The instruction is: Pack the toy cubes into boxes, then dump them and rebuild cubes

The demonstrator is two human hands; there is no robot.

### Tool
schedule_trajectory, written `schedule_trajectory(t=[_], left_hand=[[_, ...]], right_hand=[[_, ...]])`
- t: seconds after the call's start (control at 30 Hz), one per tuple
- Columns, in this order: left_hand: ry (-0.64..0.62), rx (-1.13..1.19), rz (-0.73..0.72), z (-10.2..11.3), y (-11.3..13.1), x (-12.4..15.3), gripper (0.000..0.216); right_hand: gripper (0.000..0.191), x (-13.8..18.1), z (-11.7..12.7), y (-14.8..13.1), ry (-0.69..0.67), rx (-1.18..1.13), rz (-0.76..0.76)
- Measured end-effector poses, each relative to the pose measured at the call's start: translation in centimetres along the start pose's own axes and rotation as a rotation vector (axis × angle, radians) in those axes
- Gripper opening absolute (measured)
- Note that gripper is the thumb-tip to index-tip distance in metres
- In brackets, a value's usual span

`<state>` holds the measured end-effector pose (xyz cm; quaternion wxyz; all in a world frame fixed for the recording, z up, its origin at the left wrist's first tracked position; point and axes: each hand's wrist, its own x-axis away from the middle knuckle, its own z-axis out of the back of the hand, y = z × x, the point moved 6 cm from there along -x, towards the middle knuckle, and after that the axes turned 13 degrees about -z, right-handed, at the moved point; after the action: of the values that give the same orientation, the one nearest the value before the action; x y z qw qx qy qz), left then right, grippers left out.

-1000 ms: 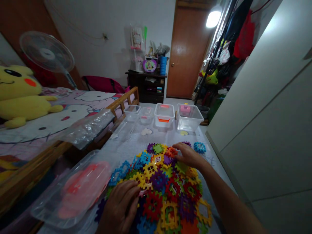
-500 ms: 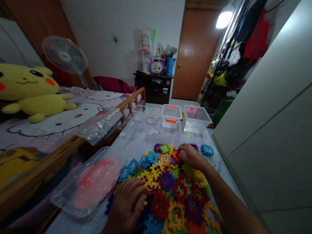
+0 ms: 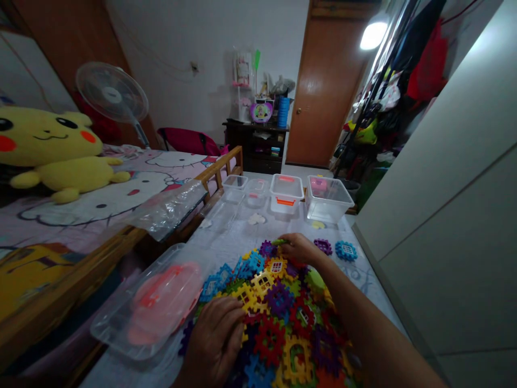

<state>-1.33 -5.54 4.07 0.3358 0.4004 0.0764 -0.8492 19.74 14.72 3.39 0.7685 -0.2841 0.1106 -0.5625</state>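
A heap of colourful interlocking building blocks [image 3: 278, 299] with toothed edges is spread before me, some with window-like openings. My right hand [image 3: 298, 248] is at the far edge of the heap, its fingers closed on a green block [image 3: 279, 242], which is tilted and partly hidden. A purple block [image 3: 267, 248] lies just left of it. My left hand [image 3: 216, 331] rests on the near left side of the heap, thumb apart from loosely bent fingers. Its fingertips are by a yellow block [image 3: 246, 296]. Beyond my right wrist lie another purple block [image 3: 323, 246] and a blue block [image 3: 346, 250].
A clear plastic lid [image 3: 117, 319] and a pink lid [image 3: 163, 307] lie at the left. Several clear bins, one with orange clips [image 3: 286, 202], stand along the table's far end. A wooden bed rail [image 3: 121, 242] borders the left side, a white cabinet [image 3: 456, 226] the right.
My right hand has shifted left and closed on the green block, which has tipped up from lying flat. My left hand stays in place on the heap. The view has shifted slightly.
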Motion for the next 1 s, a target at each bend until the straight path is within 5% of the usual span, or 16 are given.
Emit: schedule_trajectory(t=[0.37, 0.7, 1.0], left_hand=[[-0.012, 0.017, -0.013, -0.3, 0.0, -0.2, 0.023], [-0.014, 0.006, -0.010, -0.1, -0.1, -0.2, 0.023], [-0.026, 0.004, -0.009, -0.2, -0.1, -0.3, 0.021]], right_hand=[[0.036, -0.9, 3.1, 5.7, 0.216, 0.020, -0.231], [0.032, -0.9, 2.4, 5.4, 0.235, 0.356, -0.283], [0.048, 0.6, 4.3, 4.1, 0.269, 0.314, -0.271]])
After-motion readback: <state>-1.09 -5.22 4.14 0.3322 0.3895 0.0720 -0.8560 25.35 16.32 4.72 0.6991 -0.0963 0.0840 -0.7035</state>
